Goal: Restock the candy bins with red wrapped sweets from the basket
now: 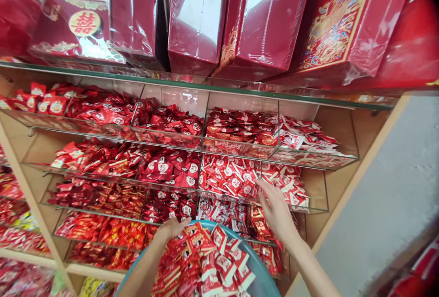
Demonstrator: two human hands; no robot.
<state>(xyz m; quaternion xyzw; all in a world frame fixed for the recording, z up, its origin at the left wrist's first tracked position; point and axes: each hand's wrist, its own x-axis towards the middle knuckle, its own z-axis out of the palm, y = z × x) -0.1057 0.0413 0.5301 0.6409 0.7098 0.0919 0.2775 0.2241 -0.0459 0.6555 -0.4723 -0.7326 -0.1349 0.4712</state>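
A teal plastic basin (264, 273) is in front of me, heaped with small red and gold wrapped sweets (178, 260) on one side and red and white packets (226, 265) on the other. My left hand (171, 229) is closed on the basin's far rim, its fingers partly hidden. My right hand (276, 210) is raised beside the second shelf row, fingers stretched out and apart. Its fingertips are at the clear front of a compartment of red and white sweets (231, 176); whether they touch is unclear. Nothing shows in that hand.
Tiered clear shelf bins (164, 139) hold red wrapped sweets, split by thin dividers. Large plastic-wrapped red gift boxes (264, 23) stand on a glass shelf (192, 82) above. A wooden side panel (356, 173) and a grey wall (387, 196) lie to the right. More sweets fill shelves at left.
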